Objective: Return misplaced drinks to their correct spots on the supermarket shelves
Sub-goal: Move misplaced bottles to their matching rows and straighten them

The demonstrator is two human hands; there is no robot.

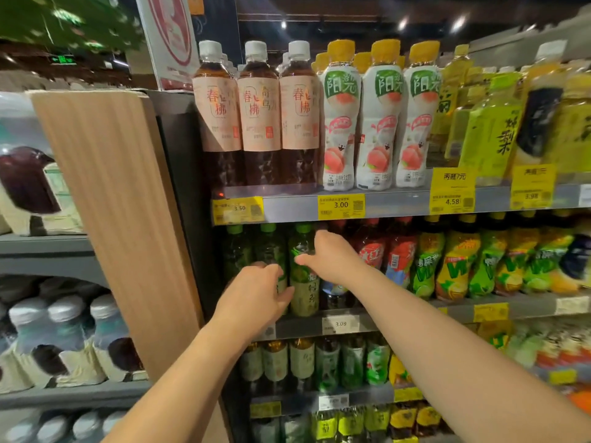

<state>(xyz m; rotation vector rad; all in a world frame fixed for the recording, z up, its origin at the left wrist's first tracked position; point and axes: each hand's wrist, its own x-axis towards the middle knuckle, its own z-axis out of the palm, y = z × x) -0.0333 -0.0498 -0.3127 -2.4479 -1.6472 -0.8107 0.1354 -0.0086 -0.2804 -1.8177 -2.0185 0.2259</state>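
Both grips on second shelf (415, 310): right hand (332, 257) holds green-cap bottle (302, 276), left hand (256, 298) curled on its neighbour (271, 251); seat it upright, label forward, flush with row.

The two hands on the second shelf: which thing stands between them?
A green-capped tea bottle, seen in the head view. The left hand is beside it; the right hand touches it.

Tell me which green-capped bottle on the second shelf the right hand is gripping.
The rightmost green-capped bottle, beside the red-labelled ones; the right hand grips its neck.
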